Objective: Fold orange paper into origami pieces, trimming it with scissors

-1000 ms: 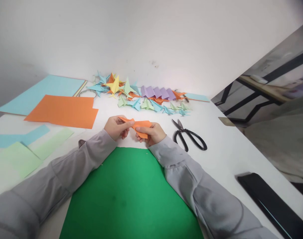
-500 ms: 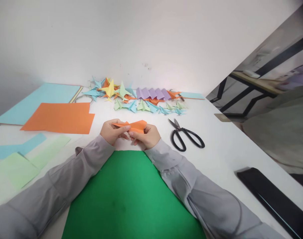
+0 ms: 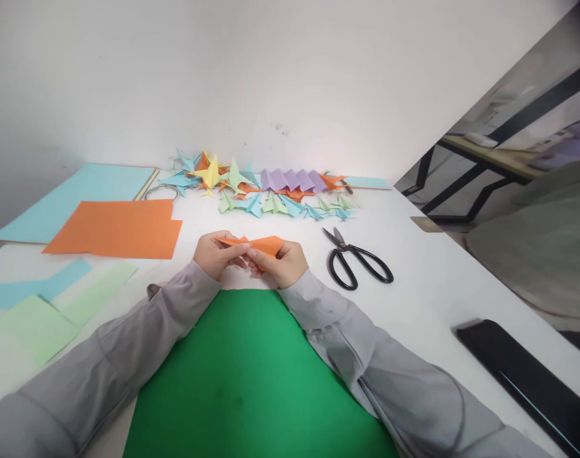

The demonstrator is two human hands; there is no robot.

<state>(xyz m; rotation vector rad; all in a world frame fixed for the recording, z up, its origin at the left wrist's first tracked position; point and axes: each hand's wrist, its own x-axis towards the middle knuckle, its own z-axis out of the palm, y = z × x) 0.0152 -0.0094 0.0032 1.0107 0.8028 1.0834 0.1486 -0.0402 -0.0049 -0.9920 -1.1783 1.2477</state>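
A folded piece of orange paper (image 3: 267, 244) is held between both hands, above the far edge of a green sheet (image 3: 252, 369). My left hand (image 3: 217, 256) pinches its narrow, pointed left part between thumb and fingers. On the other side, my right hand (image 3: 290, 262) grips the wider part, its thumb on the near face. The two thumbs almost meet at the middle of the paper. Fingers hide the lower folds. Black-handled scissors (image 3: 351, 256) lie with blades apart to the right of my right hand.
Along the wall lie several folded paper figures (image 3: 212, 173) and a purple pleated strip (image 3: 294, 180). Orange sheets (image 3: 116, 229), a blue stack (image 3: 80, 191) and green cut pieces (image 3: 39, 327) are at left. A long black object (image 3: 523, 381) lies at right.
Both hands keep their hold on the orange paper at nearly the same place. The right thumb has moved slightly up its near face, and the paper's right part has tilted a little.
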